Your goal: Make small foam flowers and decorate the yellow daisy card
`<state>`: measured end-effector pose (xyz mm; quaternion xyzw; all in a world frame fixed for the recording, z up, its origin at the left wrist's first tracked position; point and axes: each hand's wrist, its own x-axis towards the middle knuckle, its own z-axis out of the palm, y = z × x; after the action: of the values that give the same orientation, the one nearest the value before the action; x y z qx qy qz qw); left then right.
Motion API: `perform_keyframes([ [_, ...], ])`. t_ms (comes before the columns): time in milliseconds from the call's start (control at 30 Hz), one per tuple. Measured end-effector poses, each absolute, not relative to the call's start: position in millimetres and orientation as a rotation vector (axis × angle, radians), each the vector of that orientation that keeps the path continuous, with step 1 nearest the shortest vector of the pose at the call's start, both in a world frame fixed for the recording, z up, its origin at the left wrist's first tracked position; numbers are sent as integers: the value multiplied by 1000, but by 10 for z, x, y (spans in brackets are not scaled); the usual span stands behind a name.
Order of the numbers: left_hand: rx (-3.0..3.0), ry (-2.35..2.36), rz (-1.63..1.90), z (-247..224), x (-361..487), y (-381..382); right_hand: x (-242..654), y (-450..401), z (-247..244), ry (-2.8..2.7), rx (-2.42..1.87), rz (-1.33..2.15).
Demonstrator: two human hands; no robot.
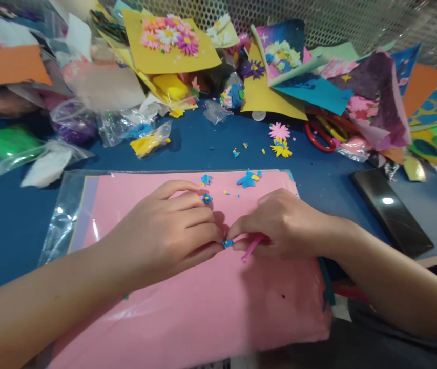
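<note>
2 hands (182, 230) (279, 225) pinch 1 small blue flower (227, 243), right also gripping a pink tool (252, 248)

Right side: slim black rectangular phone (392, 214), white glare on its face
Back: grey metal panel (341, 23), full of small holes
Far left: flat orange paper sheet (8, 66)

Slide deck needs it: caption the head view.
Both hands pinch a small blue clay flower above pink sheets.
</note>
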<state>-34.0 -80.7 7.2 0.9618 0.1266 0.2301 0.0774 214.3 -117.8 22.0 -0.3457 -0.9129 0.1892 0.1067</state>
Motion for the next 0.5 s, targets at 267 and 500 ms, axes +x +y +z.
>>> perform_keyframes([
  [267, 2842, 403, 655, 72, -344, -790, 2141, -1171, 163, -2616, -1003, 557],
  [500, 2843, 413, 646, 70, -333, -793, 2098, -1202, 145, -2614, -978, 502],
])
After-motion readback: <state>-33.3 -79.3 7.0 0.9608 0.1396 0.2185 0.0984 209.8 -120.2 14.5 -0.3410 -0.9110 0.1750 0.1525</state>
